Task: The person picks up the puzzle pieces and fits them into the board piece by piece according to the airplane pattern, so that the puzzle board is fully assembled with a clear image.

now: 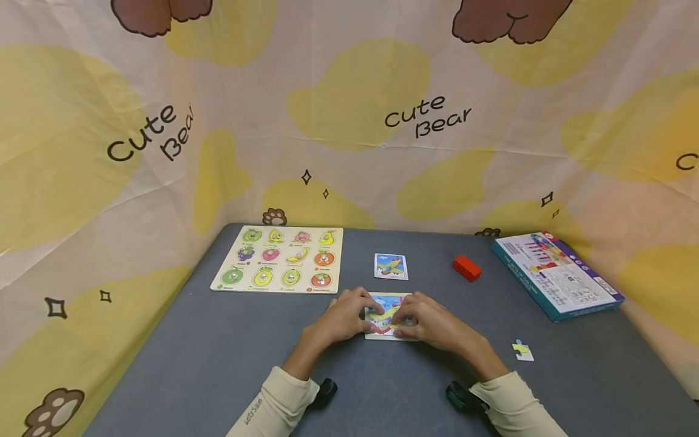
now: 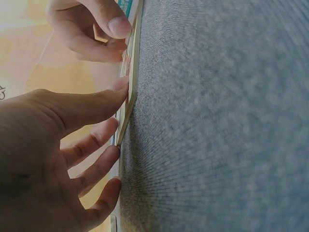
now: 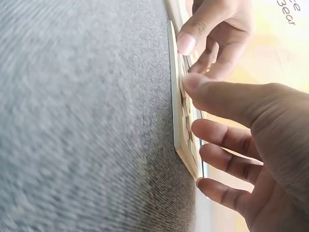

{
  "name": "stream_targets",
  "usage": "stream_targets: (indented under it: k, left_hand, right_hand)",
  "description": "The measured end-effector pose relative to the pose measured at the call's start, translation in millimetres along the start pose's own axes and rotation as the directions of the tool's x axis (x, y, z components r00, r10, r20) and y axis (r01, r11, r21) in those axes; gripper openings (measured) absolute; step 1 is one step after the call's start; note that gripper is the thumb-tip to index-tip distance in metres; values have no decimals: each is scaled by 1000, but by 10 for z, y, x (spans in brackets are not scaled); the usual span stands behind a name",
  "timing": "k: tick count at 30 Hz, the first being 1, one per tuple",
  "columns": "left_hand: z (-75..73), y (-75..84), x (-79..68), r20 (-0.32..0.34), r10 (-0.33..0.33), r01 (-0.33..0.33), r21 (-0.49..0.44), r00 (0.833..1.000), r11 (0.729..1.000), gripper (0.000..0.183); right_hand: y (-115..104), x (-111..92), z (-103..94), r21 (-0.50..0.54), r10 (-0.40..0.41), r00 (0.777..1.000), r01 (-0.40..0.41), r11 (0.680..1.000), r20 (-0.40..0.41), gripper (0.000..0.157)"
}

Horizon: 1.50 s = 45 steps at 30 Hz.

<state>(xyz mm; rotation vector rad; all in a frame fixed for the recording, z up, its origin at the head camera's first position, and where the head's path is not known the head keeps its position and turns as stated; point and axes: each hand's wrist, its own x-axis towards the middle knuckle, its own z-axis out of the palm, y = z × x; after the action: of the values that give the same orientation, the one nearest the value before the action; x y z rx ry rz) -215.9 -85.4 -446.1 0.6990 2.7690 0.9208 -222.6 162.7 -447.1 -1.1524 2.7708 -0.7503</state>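
A small jigsaw puzzle (image 1: pixel 384 301) with a yellow airplane picture lies in a pale wooden tray (image 1: pixel 384 337) at the middle of the table. From its left side, my left hand (image 1: pixel 343 315) reaches over the tray and grips a puzzle piece between thumb and index finger. Opposite it, my right hand (image 1: pixel 431 321) holds another piece by its edges, thumb low and index finger above. Seen from the right wrist, some pieces (image 3: pixel 186 108) stand slightly uneven over the tray rim. The fingers cover parts of the picture.
Behind the tray lies an airplane picture card (image 1: pixel 391 266). A fruit board (image 1: pixel 276 260) is at the back left. To the right are a red block (image 1: pixel 466 267), a flat teal-edged box (image 1: pixel 557 276) and a single loose puzzle piece (image 1: pixel 523 351). Patterned cloth walls (image 1: pixel 349 121) enclose the table.
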Motion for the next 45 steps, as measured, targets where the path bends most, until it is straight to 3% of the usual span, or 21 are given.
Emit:
stream_targets:
  k: [14,21,30,35,41,45]
  left_hand:
    - [-11,16,-3,10,-8,8,4,1000,1000,31]
    - [55,40,18,-20,-31,32,60,999,998,26]
    - [136,144,12,-81,-66,77,135,994,988,31]
    - [151,153,11,-100,-51,63,122,994,990,26]
    - [142,165,10,-67,6,-3,55,998,998,8]
    - [118,170,6,-46,42,-41,28,998,999,8]
  right_hand:
    - [0,27,50,50,36,999,-35,998,-11,12]
    - [-11,35,62,49,100,995,-98,994,-26,13]
    - [8,31,72,57,93,994,-90,994,-50,15]
    - [18,29,80,61,105,993,-102,993,-46,15]
    - [16,26,84,57,89,994,-86,995,-61,17]
    - [14,22,81,48,89,994,-85,995,-66,16]
